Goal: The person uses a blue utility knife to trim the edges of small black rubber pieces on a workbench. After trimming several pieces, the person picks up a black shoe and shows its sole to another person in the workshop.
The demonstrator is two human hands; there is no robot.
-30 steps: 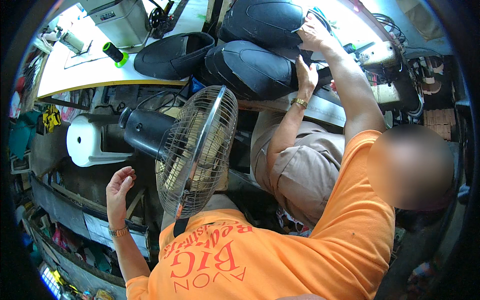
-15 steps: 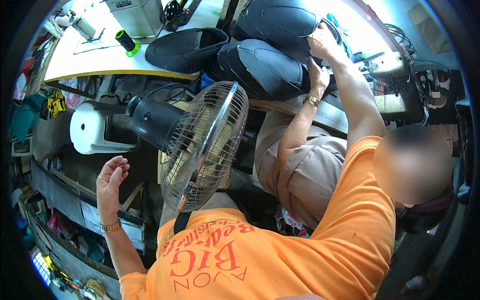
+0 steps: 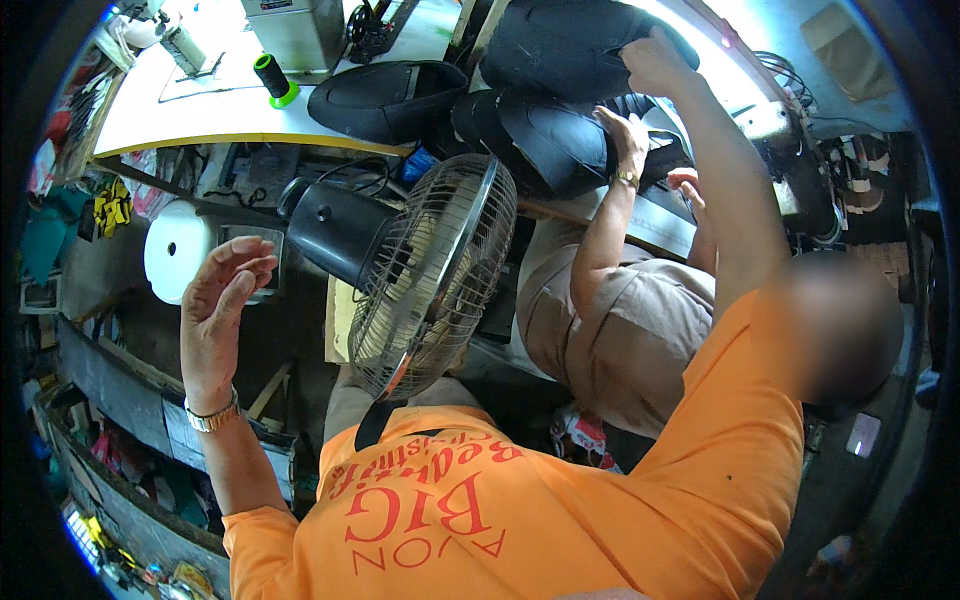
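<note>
Hovering at nine o'clock, the left hand (image 3: 225,295) is spread and empty, near the fan (image 3: 430,275) but clear of it. At one o'clock the right hand (image 3: 655,62) is clenched on the edge of the top seat (image 3: 560,45) in a stack. Just below, a co-worker's hand (image 3: 630,135) rests flat on a lower seat (image 3: 545,135). The top seat seems to be just gripped, and shifting it would call for the left hand's support too.

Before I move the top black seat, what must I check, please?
1. Right hand grips the seat: ok.
2. Left hand free: ok, it is open and holds nothing.
3. Other person's hand off the stack: not ok, it rests on the lower seat.
4. Fan apart from the left hand: ok, there is a gap between them.
5. Fan blades stopped: cannot tell.
</note>
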